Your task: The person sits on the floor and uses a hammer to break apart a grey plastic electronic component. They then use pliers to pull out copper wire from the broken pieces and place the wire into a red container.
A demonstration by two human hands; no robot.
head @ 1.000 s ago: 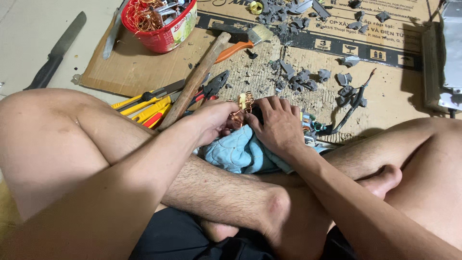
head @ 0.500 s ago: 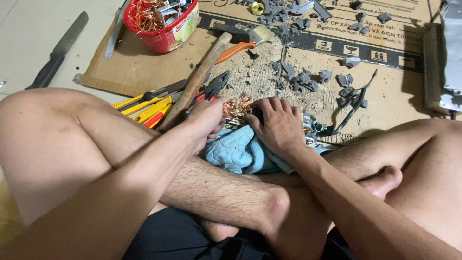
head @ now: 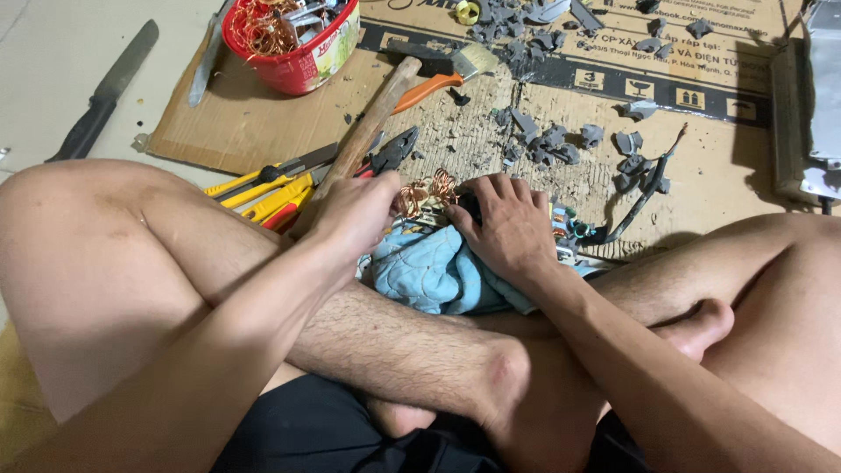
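I sit cross-legged on the floor. My left hand (head: 355, 219) pinches a tangle of copper wire (head: 427, 194) and pulls on it. My right hand (head: 506, 226) presses down on a dark part beside the wire, over a light blue cloth (head: 434, 273) that lies on my shin. What the right hand grips is mostly hidden under its fingers. A wooden-handled hammer (head: 368, 127) lies just beyond the left hand, its head near an orange-handled tool (head: 429, 88).
A cardboard sheet (head: 245, 131) covers the floor ahead, strewn with several grey plastic fragments (head: 547, 140). A red tub (head: 293, 39) holds copper wire and scrap. Yellow-handled cutters (head: 263, 193) and black pliers (head: 390, 153) lie at left. A long knife (head: 105, 92) rests on the tiles.
My left hand has drawn the copper wire out to the left, away from the right hand. The camera has tilted slightly.
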